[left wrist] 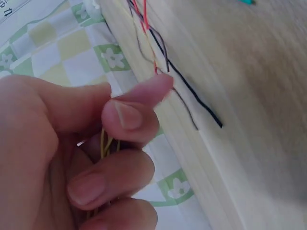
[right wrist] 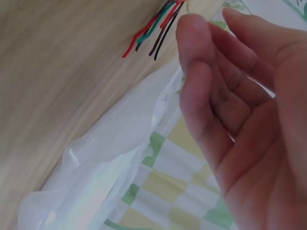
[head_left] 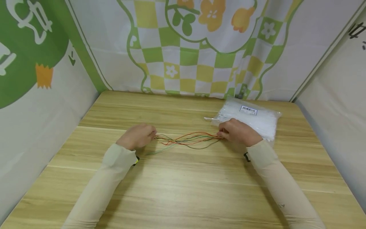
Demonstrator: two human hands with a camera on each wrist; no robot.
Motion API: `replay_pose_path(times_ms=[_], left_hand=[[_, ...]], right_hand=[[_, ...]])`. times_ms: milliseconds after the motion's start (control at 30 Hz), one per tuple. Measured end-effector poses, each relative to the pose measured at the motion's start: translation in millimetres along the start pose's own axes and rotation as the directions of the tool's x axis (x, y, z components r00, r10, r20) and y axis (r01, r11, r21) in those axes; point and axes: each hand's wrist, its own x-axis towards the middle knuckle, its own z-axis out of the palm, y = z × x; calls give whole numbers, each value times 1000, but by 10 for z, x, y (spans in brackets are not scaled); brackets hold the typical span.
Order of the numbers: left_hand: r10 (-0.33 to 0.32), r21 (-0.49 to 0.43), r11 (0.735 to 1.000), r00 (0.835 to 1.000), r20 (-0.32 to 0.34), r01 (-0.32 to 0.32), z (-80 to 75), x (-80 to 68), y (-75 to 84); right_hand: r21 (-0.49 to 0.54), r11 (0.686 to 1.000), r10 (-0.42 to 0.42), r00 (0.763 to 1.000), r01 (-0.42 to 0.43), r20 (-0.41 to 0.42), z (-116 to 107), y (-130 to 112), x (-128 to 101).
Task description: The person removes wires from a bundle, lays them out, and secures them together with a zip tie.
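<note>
Gather the wires, lying on the table between both hands, into one even bundle. Keep left hand pinching its wire ends. Right hand at the opposite ends: grip not discernible. Avoid snagging the plastic bag.

One bundle of thin wires, several strands in red, green, orange and dark colours, too tangled to count. One clear plastic bag. Two hands. One worktop.

Left fingers curled, right fingers relaxed
</note>
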Motion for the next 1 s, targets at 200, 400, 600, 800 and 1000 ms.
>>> replay_pose_path(times_ms=[200,400,600,800,1000], left_hand=[[31,5,1000,998,-58,-30,6,3,8],[167,-11,985,974,-154,-171,42,60,96],[237,-78,965,958,-164,-252,58,118,253],[279,-99,949,945,-174,-298,116,199,389],[312,-95,938,932,-187,-333,183,277,501]], right_hand=[[-1,1000,-26,999,26,-30,-19,-41,-12],[8,993,-120,989,121,-86,-28,-154,26],[30,986,-162,983,165,-82,-18,-294,88],[37,979,-197,977,200,-81,7,-463,177],[14,959,-278,953,282,-124,41,-668,295]])
